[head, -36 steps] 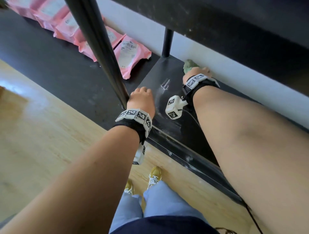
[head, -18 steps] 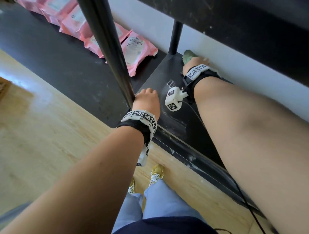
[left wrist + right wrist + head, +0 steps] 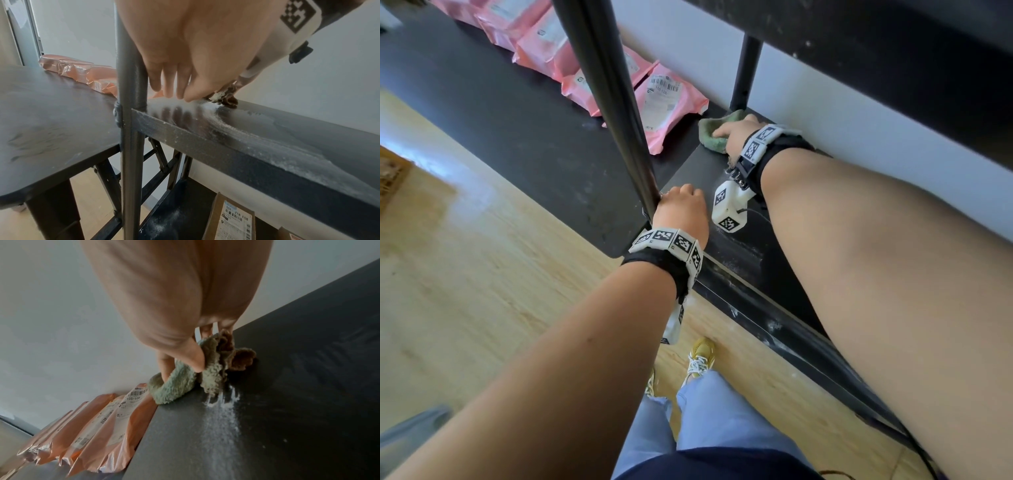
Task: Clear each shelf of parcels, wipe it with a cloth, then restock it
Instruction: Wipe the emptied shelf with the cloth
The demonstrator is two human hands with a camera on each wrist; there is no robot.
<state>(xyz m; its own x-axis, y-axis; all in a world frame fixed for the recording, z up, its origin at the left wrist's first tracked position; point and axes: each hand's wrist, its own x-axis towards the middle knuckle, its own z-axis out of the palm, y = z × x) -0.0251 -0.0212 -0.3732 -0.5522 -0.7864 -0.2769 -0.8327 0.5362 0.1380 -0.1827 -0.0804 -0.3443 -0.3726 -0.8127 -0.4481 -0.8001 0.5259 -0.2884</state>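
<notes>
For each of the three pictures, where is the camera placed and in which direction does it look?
Head: worn on the head, looks down at both forearms, shoes, the left hand by the post and the right hand on the green cloth.
Left wrist: looks along that palm at the dusty shelf.
Right wrist: looks along that hand at the cloth and white powder.
All three show the pink parcels.

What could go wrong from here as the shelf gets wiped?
1. The right hand holds the green cloth at the shelf's end, right beside the nearest pink parcel; the next stroke might push white powder onto it.
2. Powder lies along the shelf's front edge, above a cardboard box below; it could fall there.
3. The left hand's fingertips rest in powder and may smear it.
</notes>
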